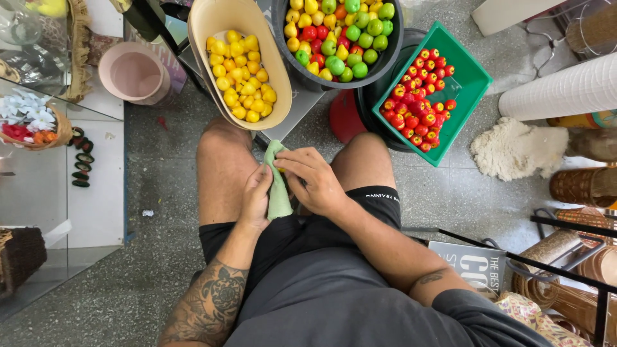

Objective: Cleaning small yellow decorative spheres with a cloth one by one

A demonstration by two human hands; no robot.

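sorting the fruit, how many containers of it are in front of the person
3: a beige oval tub of yellow fruit, a dark round tub of mixed fruit, a green tray of red fruit.

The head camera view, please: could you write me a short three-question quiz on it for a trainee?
1. True or false: both hands hold a light green cloth.
2. Which container holds only yellow fruit? A. the beige oval tub B. the green tray C. the dark round tub
3. What lies in the green tray?

Key:
1. True: the left hand and the right hand grip it between the knees.
2. A.
3. Small red-and-yellow fruits.
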